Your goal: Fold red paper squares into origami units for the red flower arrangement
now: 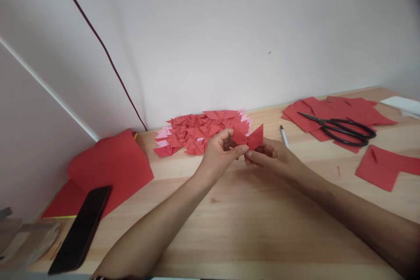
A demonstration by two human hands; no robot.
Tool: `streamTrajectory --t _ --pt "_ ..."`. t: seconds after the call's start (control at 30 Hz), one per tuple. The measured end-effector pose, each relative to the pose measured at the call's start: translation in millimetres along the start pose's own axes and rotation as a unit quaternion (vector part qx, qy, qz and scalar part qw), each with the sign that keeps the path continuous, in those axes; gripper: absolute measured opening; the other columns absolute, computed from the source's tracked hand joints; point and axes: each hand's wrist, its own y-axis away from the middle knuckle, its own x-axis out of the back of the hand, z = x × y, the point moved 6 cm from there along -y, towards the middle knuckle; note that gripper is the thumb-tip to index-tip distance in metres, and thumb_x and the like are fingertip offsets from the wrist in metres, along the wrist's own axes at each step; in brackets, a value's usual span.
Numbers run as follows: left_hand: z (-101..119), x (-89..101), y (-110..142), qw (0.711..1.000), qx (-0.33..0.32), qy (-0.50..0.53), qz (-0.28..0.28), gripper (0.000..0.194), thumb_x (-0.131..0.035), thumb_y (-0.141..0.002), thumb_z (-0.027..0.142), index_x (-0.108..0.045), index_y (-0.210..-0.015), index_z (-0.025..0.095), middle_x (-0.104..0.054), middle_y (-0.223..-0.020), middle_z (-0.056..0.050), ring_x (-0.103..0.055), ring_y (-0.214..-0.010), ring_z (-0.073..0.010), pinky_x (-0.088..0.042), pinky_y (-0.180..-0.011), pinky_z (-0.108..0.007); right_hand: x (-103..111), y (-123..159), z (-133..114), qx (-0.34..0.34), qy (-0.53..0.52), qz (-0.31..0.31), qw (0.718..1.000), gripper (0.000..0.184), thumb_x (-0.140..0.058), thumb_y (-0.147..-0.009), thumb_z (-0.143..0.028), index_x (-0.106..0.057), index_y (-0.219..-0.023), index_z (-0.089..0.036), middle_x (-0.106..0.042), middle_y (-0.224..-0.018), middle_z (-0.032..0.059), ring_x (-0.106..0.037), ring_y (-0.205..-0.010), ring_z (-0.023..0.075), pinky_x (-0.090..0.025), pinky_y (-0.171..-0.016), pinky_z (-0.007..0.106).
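Observation:
A red folded paper bow (255,138) is held up over the wooden table between my two hands. My left hand (226,146) pinches it from the left, its thumb at the lower middle of the fold. From the right, my right hand (267,153) grips the bottom of the same paper, with the two thumbs nearly meeting. Fingers behind the paper are partly hidden. Just beyond my left hand lies a pile of red and pink folded paper pieces (197,133) against the wall.
Black-handled scissors (348,129) lie on red paper pieces (354,107) at the back right. Nearby are a marker (284,136) and a cut red sheet (380,168). On the left, a black phone (82,232) overlaps large red sheets (114,166). A dark cable (105,48) runs down the wall.

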Motion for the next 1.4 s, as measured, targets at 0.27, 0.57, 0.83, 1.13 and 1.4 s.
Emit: streamTrajectory --t 0.27,0.57,0.83,1.13,1.4 --pt "-20.1 3.8 0.0 0.997 0.078 0.029 0.000 0.029 -0.079 -0.066 0.032 -0.062 -0.078 0.012 -0.064 -0.075 -0.003 -0.056 -0.064 -0.0090 -0.041 -0.058 -0.022 -5.1 -3.8 15.4 -0.087 -0.038 -0.053 0.994 0.022 -0.066 -0.077 -0.040 -0.061 -0.082 -0.019 -0.057 -0.065 -0.0020 -0.045 -0.053 0.0106 -0.031 -0.049 0.024" --pt "-21.2 6.3 4.7 0.990 0.105 0.034 0.088 0.024 -0.081 -0.059 0.026 -0.062 -0.064 0.012 -0.060 -0.061 0.000 -0.049 -0.056 -0.0073 -0.037 -0.056 -0.023 -12.1 -2.4 23.6 -0.085 -0.020 -0.048 0.995 0.025 -0.065 -0.078 -0.043 -0.059 -0.078 -0.020 -0.056 -0.063 -0.0017 -0.043 -0.050 0.0100 -0.029 -0.045 0.024" --pt "-28.4 7.9 3.2 0.987 0.120 0.060 0.085 0.027 -0.083 -0.057 0.026 -0.061 -0.064 0.012 -0.061 -0.062 -0.001 -0.052 -0.056 -0.0078 -0.040 -0.057 -0.024 -12.8 -1.3 19.7 -0.039 0.004 -0.026 0.999 0.015 -0.060 -0.083 -0.036 -0.057 -0.083 -0.021 -0.049 -0.065 -0.0025 -0.044 -0.055 0.0122 -0.032 -0.050 0.025" --pt "-31.5 12.1 -3.0 0.984 0.123 0.119 0.050 0.037 -0.076 -0.070 0.045 -0.063 -0.074 0.011 -0.065 -0.067 -0.005 -0.060 -0.061 -0.0108 -0.044 -0.060 -0.023 -4.7 -3.7 17.2 -0.047 -0.014 0.005 0.999 0.033 -0.057 -0.085 -0.050 -0.049 -0.072 -0.021 -0.043 -0.060 -0.0048 -0.035 -0.048 0.0093 -0.026 -0.047 0.026" --pt "-27.4 10.9 -6.1 0.974 0.147 0.164 -0.045 0.032 -0.081 -0.066 0.025 -0.062 -0.087 0.011 -0.063 -0.082 -0.004 -0.063 -0.075 -0.0124 -0.046 -0.067 -0.025 -3.9 -3.7 13.9 -0.052 -0.004 0.008 0.999 0.037 -0.056 -0.083 -0.056 -0.050 -0.075 -0.020 -0.044 -0.062 -0.0044 -0.036 -0.049 0.0092 -0.027 -0.047 0.026"
